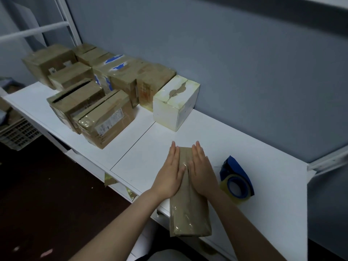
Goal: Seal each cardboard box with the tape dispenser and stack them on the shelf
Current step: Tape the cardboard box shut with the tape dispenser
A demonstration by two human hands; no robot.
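We press the box [189, 210] flat on the worktop [263, 147] with both hands, left [170, 174] and right [201, 170], fingers straight, dispenser [236, 179] just beside.

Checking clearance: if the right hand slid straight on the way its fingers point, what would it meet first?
Likely the white box. The right hand lies flat on the brown box, fingers pointing across bare table toward it. Nothing else shows between, though depth is hard to judge from one view.
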